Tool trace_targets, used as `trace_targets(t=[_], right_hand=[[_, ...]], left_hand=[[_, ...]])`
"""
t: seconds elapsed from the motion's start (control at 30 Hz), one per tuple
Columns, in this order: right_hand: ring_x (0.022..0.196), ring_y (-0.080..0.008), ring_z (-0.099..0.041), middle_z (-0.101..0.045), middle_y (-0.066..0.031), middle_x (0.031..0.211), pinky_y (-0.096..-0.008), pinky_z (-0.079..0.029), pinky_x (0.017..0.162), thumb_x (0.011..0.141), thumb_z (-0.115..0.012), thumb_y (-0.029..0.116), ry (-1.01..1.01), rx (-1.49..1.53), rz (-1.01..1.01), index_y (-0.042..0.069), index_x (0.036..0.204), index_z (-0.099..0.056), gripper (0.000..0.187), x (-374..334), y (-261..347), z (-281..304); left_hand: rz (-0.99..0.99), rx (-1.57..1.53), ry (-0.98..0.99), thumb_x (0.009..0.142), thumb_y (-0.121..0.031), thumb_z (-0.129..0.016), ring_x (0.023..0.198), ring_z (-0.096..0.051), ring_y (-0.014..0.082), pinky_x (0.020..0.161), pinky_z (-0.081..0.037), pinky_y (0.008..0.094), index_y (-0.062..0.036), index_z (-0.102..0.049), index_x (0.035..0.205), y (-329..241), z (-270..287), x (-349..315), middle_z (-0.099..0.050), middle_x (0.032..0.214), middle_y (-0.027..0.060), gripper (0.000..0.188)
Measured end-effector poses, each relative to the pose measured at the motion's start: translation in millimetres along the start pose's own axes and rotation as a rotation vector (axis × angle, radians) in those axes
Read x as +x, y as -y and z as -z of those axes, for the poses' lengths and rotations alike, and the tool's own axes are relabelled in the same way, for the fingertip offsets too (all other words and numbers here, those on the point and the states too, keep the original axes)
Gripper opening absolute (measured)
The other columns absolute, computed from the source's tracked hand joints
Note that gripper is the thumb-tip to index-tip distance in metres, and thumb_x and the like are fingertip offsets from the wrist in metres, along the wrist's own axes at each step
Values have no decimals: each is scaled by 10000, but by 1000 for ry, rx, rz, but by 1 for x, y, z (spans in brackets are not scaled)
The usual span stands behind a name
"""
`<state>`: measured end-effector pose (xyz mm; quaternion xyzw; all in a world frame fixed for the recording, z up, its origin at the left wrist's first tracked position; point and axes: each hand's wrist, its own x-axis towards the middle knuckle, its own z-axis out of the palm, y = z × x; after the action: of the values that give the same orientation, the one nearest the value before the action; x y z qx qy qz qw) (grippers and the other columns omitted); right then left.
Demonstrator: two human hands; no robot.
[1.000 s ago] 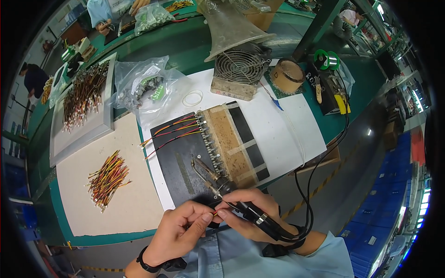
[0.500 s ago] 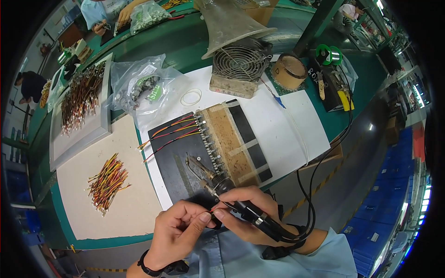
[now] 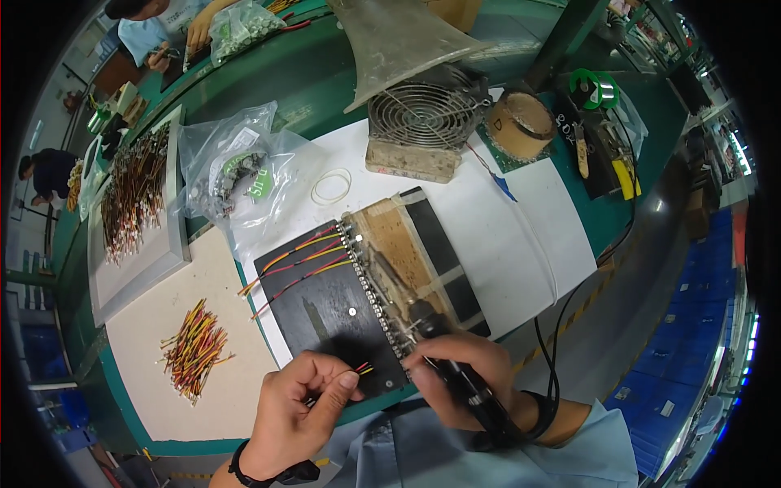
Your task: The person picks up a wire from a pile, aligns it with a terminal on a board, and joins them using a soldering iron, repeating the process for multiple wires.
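Note:
My left hand (image 3: 305, 407) is closed in a pinch on a short wire (image 3: 364, 369), whose red and yellow ends stick out past the fingertips. In my right hand (image 3: 468, 370) is a soldering iron (image 3: 429, 319) with a black handle, its front end blurred over the fixture. The fixture is a black board (image 3: 325, 309) with a row of small metal connectors (image 3: 371, 294) along a taped wooden strip (image 3: 399, 244). Several red and yellow wires (image 3: 299, 259) lie from the far connectors across the board to the left.
A pile of short wires (image 3: 195, 350) lies on cardboard (image 3: 154, 407) at left. Behind stand a tray of wires (image 3: 134, 203), a plastic bag of parts (image 3: 244, 163), a fan (image 3: 427, 118), a round brown container (image 3: 521, 126) and a solder spool (image 3: 594, 88). A co-worker's hands (image 3: 199, 28) are at far left.
My hands have moved apart: the soldering iron has left the wire and swung rightward and up over the connector row. My left hand keeps its pinch. The view has shifted slightly.

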<state>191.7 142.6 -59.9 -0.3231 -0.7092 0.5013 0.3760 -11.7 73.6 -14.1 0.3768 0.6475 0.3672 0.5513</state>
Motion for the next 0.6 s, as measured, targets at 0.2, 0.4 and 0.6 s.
trace_targets(t=[0.2, 0.4, 0.6], right_hand=[[691, -253, -669, -664, -110, 808, -340, -541, 591, 792, -764, 165, -73, -343, 260, -14, 1144, -525, 462, 29, -2, 24], [745, -250, -668, -659, -107, 772, -360, -521, 602, 782, -782, 253, -30, -199, 259, -23, 1129, -531, 509, 41, -38, 42], [647, -247, -665, -632, -85, 676, -362, -522, 597, 794, -764, 362, 68, -230, 429, 13, 1051, -547, 484, 44, -54, 44]], left_hand=[[72, 38, 0, 953, -128, -588, 598, -549, 61, 541, -434, 191, 14, -564, 918, -11, 17, 54, -653, 741, 47, 148], [181, 60, 93, 953, -120, -584, 607, -579, 76, 526, -441, 194, 19, -581, 916, -21, 27, 112, -657, 741, 56, 144], [422, 34, 226, 939, -91, -597, 621, -616, 85, 528, -485, 206, 35, -593, 912, -34, 39, 123, -670, 749, 71, 129]])
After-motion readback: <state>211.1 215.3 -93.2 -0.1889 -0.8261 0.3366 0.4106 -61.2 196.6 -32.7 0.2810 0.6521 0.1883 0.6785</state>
